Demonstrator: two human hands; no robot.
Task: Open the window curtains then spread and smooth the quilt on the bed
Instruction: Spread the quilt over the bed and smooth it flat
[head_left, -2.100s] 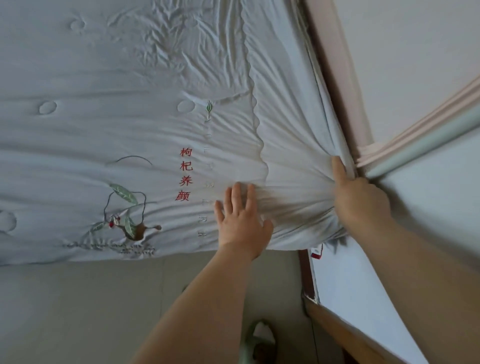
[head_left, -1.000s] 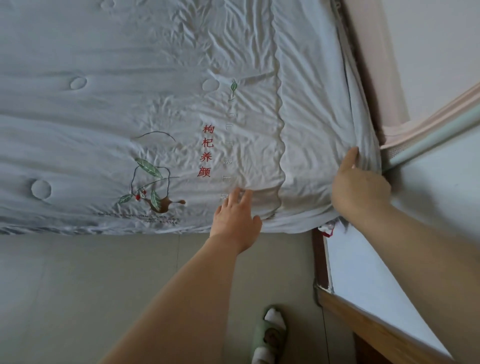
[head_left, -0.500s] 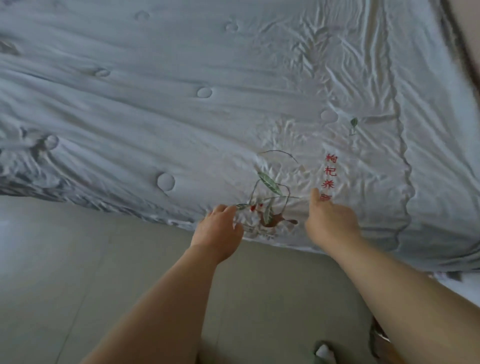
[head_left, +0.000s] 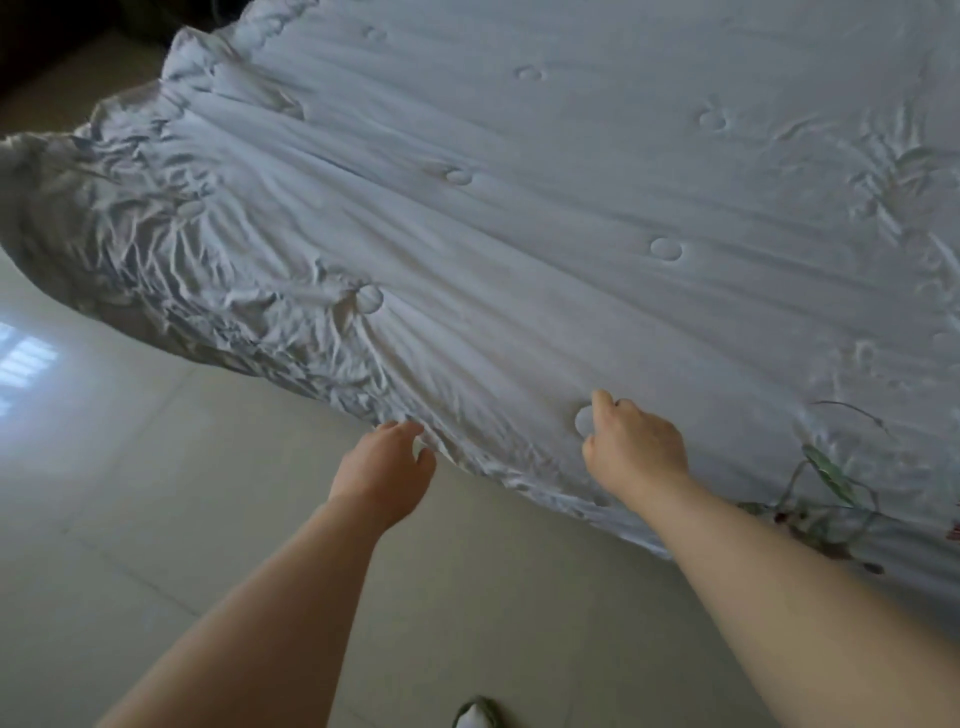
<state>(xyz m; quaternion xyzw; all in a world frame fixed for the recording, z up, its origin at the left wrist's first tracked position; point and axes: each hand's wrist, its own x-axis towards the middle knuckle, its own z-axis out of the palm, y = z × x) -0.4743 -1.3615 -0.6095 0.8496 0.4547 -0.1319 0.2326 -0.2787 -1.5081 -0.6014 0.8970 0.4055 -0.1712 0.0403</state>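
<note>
The quilt is mid-smoothing: left hand pinches its near edge at lower centre, right hand rests loosely curled on top; next, tugging flat the bunched upper-left corner.

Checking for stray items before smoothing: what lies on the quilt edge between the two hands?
Nothing but quilt. In the head view, only wrinkled white fabric and one stitched round dimple lie between the left hand and right hand.
</note>
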